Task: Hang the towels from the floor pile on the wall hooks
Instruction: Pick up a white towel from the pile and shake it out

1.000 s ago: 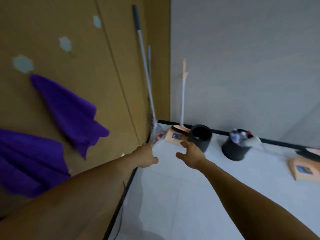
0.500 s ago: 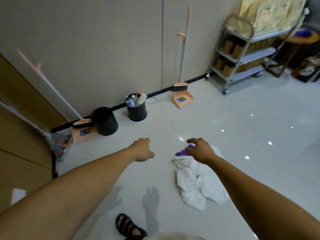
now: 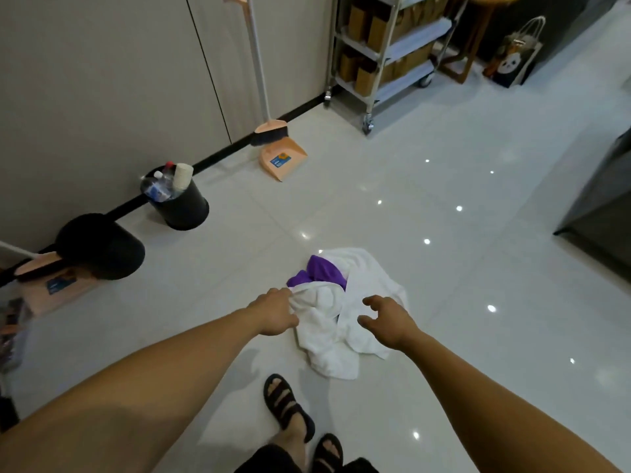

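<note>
Pile not done: crumpled white terry towel [image 3: 317, 324] w/ purple towel [image 3: 324, 269] lying on glossy tile floor [image 3: 444, 268]; left grip [image 3: 276, 314] at its edge, hold unclear, right grip [image 3: 387, 324] spread loose above.

Your view is lit evenly but rather dimly from overhead: the glossy floor [image 3: 444, 302] carries a scatter of small hard white glints, mirrored ceiling lamps (none large enough to wash out detail). Shadows are soft and faint; one pale patch lies on the tiles below your left forearm [image 3: 153, 380]. The white towel [image 3: 327, 336] is the brightest surface and loses some fold detail. The near black bin [image 3: 102, 247] is smeared with blur, and the far-left margin is murky. Wide-angle distortion tilts the wall seam [image 3: 208, 63] and the trolley [image 3: 386, 46] posts. The centre is reasonably sharp, though slightly soft overall.
</note>
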`<control>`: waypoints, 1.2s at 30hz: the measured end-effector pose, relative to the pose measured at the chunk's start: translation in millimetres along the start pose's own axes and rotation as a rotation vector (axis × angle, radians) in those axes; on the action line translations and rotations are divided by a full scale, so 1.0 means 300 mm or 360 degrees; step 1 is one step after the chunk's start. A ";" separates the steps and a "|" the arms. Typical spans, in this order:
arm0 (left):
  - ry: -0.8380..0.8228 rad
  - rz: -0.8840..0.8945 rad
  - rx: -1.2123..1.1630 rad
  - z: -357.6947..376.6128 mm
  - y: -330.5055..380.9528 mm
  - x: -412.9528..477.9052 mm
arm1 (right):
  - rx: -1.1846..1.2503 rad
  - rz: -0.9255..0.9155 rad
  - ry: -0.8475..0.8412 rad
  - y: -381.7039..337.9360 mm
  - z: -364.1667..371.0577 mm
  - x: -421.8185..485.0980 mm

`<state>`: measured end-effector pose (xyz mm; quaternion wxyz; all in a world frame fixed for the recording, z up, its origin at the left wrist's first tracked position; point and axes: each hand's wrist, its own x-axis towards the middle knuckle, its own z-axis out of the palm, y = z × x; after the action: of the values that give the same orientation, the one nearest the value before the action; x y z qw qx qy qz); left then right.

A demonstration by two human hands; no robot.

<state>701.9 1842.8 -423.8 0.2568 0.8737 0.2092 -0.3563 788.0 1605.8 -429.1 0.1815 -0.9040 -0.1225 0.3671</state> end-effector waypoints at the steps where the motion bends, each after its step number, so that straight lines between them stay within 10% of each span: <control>1: -0.0013 -0.0024 -0.0006 0.006 -0.006 0.052 | 0.0002 0.0030 -0.0016 0.018 0.008 0.040; 17: -0.0275 -0.0167 -0.0300 0.748 -0.116 1.052 | -0.0013 0.0246 -0.0342 0.577 0.756 0.940; 24: -0.0278 -0.0078 -0.0313 1.123 -0.101 1.456 | -0.0110 0.0446 -0.0046 0.917 1.086 1.286; 36: -0.0243 -0.0100 -0.0428 1.195 -0.082 1.500 | -0.0021 0.0486 0.0161 0.996 1.173 1.383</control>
<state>800.1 1729.7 -979.9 0.3754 0.7949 0.2621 -0.3983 855.7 1566.5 -1044.9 0.1234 -0.9307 0.0233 0.3436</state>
